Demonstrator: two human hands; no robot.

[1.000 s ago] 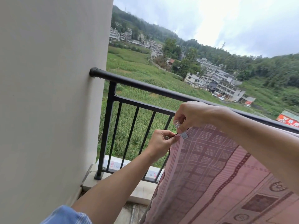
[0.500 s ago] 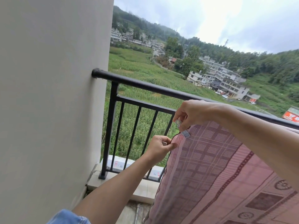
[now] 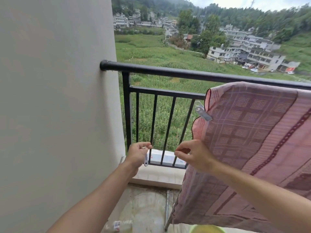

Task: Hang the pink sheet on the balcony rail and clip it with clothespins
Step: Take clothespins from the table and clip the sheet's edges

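Note:
The pink patterned sheet (image 3: pixel 255 132) hangs over the black balcony rail (image 3: pixel 168 71) on the right side. A pale clothespin (image 3: pixel 202 112) is clipped on the sheet's left edge, below the rail. My left hand (image 3: pixel 138 154) is low in front of the bars and pinches a second pale clothespin (image 3: pixel 146 159) that hangs down from its fingers. My right hand (image 3: pixel 193 155) is beside it at the sheet's lower left edge, fingers curled, with nothing visible in them. The two hands are a short gap apart.
A plain wall (image 3: pixel 58 115) closes the left side where the rail ends. White boxes (image 3: pixel 158 157) sit behind the bars on the ledge. On the floor lie a plastic bottle (image 3: pixel 121 224), a thin pipe (image 3: pixel 167 211) and a yellow-green basin (image 3: pixel 207 229).
Both hands have dropped from the sheet's top corner to below it. My right hand let go of the clothespin, which stays clipped on the sheet's edge.

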